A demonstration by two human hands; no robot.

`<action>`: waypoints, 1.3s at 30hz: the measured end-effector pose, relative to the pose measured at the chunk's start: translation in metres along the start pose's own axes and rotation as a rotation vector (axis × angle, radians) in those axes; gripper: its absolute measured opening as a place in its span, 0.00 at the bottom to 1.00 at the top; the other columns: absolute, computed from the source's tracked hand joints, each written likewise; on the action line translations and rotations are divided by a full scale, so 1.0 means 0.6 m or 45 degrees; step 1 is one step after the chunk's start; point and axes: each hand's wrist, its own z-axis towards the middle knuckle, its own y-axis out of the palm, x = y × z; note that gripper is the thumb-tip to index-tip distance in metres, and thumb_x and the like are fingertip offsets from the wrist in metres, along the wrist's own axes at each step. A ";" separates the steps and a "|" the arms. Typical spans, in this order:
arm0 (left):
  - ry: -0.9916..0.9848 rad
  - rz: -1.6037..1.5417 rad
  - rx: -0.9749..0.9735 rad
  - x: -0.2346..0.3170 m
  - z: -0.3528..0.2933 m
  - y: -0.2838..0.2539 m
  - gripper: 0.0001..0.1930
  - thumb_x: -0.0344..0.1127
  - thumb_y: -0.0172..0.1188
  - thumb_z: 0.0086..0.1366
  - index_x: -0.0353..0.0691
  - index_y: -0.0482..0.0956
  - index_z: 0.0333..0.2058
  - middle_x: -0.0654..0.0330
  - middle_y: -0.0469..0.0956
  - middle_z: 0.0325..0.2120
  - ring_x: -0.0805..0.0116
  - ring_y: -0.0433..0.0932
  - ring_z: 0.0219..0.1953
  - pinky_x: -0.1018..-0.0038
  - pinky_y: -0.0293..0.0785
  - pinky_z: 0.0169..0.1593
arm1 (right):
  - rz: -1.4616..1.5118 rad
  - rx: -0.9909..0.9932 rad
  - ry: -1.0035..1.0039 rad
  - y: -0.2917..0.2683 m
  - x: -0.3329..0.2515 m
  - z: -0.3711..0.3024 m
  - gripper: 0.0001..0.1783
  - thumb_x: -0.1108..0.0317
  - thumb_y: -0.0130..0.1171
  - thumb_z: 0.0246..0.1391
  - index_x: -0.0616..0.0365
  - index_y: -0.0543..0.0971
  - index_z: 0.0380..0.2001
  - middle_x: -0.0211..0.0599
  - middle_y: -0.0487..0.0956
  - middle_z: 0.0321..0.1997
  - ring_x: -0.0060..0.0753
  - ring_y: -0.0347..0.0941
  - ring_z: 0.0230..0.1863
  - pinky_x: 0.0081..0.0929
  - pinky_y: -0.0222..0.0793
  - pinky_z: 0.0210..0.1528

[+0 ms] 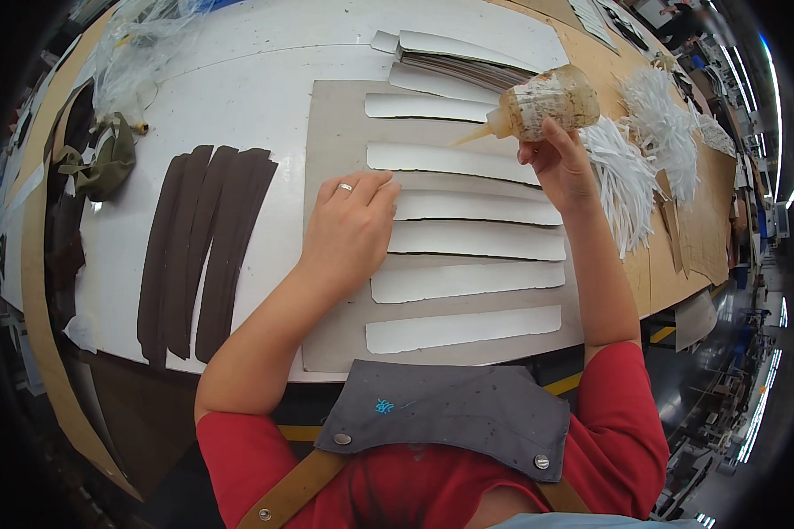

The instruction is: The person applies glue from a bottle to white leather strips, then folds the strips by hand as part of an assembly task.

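My right hand (559,172) is closed around a stained, yellowish squeeze glue bottle (551,104). The bottle is tipped on its side, and its thin nozzle points left and slightly down above the white strips (468,282). Several of these strips lie crosswise in a column on a grey board (335,335). Over the left ends of the middle strips is my left hand (351,225), a ring on one finger. Its fingers are bent and close together; their tips are partly hidden, so whatever they may hold or press cannot be made out.
Dark brown strips (205,256) lie to the left on the white table (265,53). A stack of strips (459,62) sits beyond the board. White fringe-like bundles (622,181) lie at the right. An olive cloth (106,163) and clear plastic (146,53) are at the far left.
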 end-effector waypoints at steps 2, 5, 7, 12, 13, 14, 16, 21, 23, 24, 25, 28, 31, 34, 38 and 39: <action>0.003 -0.002 -0.012 -0.004 0.003 0.002 0.13 0.27 0.55 0.60 0.37 0.76 0.45 0.56 0.75 0.47 0.57 0.73 0.51 0.62 0.62 0.57 | -0.041 -0.065 -0.021 -0.009 0.002 0.003 0.28 0.49 0.63 0.55 0.55 0.69 0.51 0.30 0.78 0.38 0.22 0.73 0.28 0.21 0.68 0.25; -0.010 -0.008 -0.031 -0.014 0.003 0.011 0.13 0.29 0.55 0.62 0.38 0.75 0.46 0.56 0.74 0.51 0.59 0.71 0.56 0.62 0.58 0.62 | -0.037 -0.160 0.044 -0.024 0.011 0.014 0.30 0.47 0.62 0.54 0.56 0.69 0.51 0.31 0.78 0.39 0.23 0.73 0.30 0.21 0.68 0.26; -0.034 -0.013 -0.041 -0.021 0.003 0.018 0.13 0.30 0.55 0.62 0.38 0.75 0.46 0.56 0.73 0.52 0.59 0.69 0.58 0.61 0.56 0.63 | 0.010 -0.088 -0.008 0.008 0.005 0.019 0.27 0.48 0.63 0.54 0.58 0.70 0.45 0.33 0.77 0.34 0.24 0.71 0.28 0.24 0.70 0.29; -0.075 -0.072 -0.086 -0.026 0.006 0.026 0.12 0.30 0.55 0.63 0.38 0.75 0.45 0.57 0.74 0.51 0.60 0.70 0.58 0.61 0.56 0.64 | -0.119 -0.101 -0.079 0.057 0.009 0.041 0.31 0.46 0.64 0.52 0.59 0.68 0.48 0.35 0.77 0.37 0.26 0.74 0.31 0.24 0.72 0.32; -0.078 -0.076 -0.089 -0.027 0.007 0.028 0.12 0.30 0.55 0.63 0.38 0.75 0.45 0.57 0.74 0.51 0.60 0.70 0.58 0.61 0.56 0.64 | -0.218 -0.080 -0.107 0.063 0.010 0.045 0.33 0.46 0.64 0.52 0.59 0.67 0.49 0.36 0.77 0.38 0.26 0.75 0.32 0.24 0.72 0.33; -0.076 -0.081 -0.082 -0.029 0.007 0.029 0.12 0.29 0.55 0.62 0.38 0.76 0.45 0.57 0.74 0.51 0.60 0.70 0.58 0.61 0.57 0.63 | -0.277 -0.151 -0.075 0.066 0.013 0.057 0.35 0.48 0.65 0.51 0.59 0.64 0.51 0.37 0.76 0.42 0.28 0.76 0.37 0.25 0.75 0.35; -0.081 -0.088 -0.077 -0.034 0.008 0.031 0.12 0.29 0.56 0.62 0.38 0.76 0.45 0.57 0.74 0.50 0.60 0.70 0.57 0.61 0.58 0.63 | -0.325 -0.133 -0.062 0.084 0.018 0.068 0.35 0.49 0.66 0.51 0.59 0.64 0.52 0.38 0.76 0.43 0.28 0.76 0.39 0.25 0.75 0.34; -0.068 -0.101 -0.047 -0.034 0.013 0.021 0.12 0.28 0.56 0.61 0.38 0.76 0.44 0.57 0.74 0.50 0.60 0.71 0.56 0.61 0.59 0.63 | -0.416 -0.189 -0.097 0.123 0.013 0.084 0.35 0.53 0.66 0.52 0.59 0.62 0.54 0.39 0.76 0.45 0.30 0.76 0.43 0.26 0.77 0.33; -0.049 -0.099 -0.017 -0.028 0.010 0.023 0.12 0.28 0.56 0.61 0.38 0.76 0.44 0.57 0.75 0.49 0.59 0.71 0.55 0.61 0.61 0.61 | -0.396 -0.152 -0.093 0.118 0.016 0.078 0.35 0.54 0.66 0.52 0.59 0.62 0.55 0.39 0.76 0.45 0.30 0.76 0.42 0.26 0.77 0.34; -0.031 -0.099 0.003 -0.028 0.009 0.023 0.12 0.28 0.57 0.60 0.39 0.76 0.44 0.57 0.75 0.48 0.57 0.72 0.53 0.61 0.62 0.59 | -0.369 -0.113 -0.081 0.114 0.020 0.079 0.34 0.54 0.65 0.53 0.60 0.62 0.55 0.39 0.76 0.45 0.30 0.76 0.42 0.26 0.77 0.34; -0.020 -0.061 0.030 -0.027 0.011 0.020 0.12 0.28 0.57 0.60 0.39 0.76 0.44 0.57 0.75 0.48 0.57 0.72 0.53 0.61 0.62 0.59 | -0.358 -0.134 -0.123 0.107 0.020 0.081 0.34 0.54 0.65 0.53 0.60 0.62 0.55 0.39 0.76 0.45 0.30 0.76 0.42 0.26 0.77 0.34; -0.042 -0.183 0.018 -0.016 0.005 0.017 0.12 0.29 0.58 0.60 0.39 0.77 0.43 0.57 0.75 0.44 0.55 0.72 0.48 0.62 0.64 0.54 | -0.318 -0.144 -0.049 0.082 0.023 0.078 0.33 0.54 0.64 0.53 0.60 0.62 0.54 0.39 0.76 0.44 0.29 0.76 0.40 0.26 0.76 0.35; -0.063 -0.136 -0.027 -0.006 0.002 0.014 0.13 0.31 0.59 0.59 0.40 0.76 0.43 0.58 0.73 0.39 0.56 0.70 0.45 0.62 0.62 0.49 | -0.233 -0.116 -0.065 0.066 0.012 0.071 0.32 0.53 0.63 0.54 0.59 0.63 0.54 0.39 0.76 0.44 0.29 0.76 0.39 0.25 0.74 0.34; -0.182 -0.124 -0.158 -0.006 0.002 0.017 0.12 0.31 0.60 0.58 0.41 0.76 0.43 0.59 0.72 0.37 0.56 0.68 0.45 0.62 0.60 0.49 | -0.196 -0.104 -0.061 0.051 0.004 0.059 0.31 0.50 0.61 0.56 0.59 0.65 0.54 0.36 0.77 0.43 0.29 0.77 0.37 0.28 0.75 0.37; -0.188 -0.164 -0.143 -0.019 0.007 0.029 0.10 0.30 0.59 0.59 0.42 0.75 0.40 0.60 0.71 0.35 0.57 0.67 0.43 0.62 0.59 0.46 | -0.129 -0.081 -0.048 0.027 0.006 0.050 0.32 0.49 0.60 0.56 0.59 0.65 0.54 0.36 0.78 0.43 0.29 0.77 0.37 0.28 0.75 0.36; -0.186 -0.173 -0.140 -0.021 0.008 0.030 0.09 0.29 0.59 0.59 0.43 0.75 0.39 0.60 0.71 0.35 0.57 0.67 0.43 0.63 0.59 0.45 | -0.093 -0.089 -0.022 0.018 0.007 0.049 0.33 0.48 0.61 0.55 0.59 0.64 0.54 0.36 0.77 0.43 0.29 0.77 0.38 0.27 0.75 0.36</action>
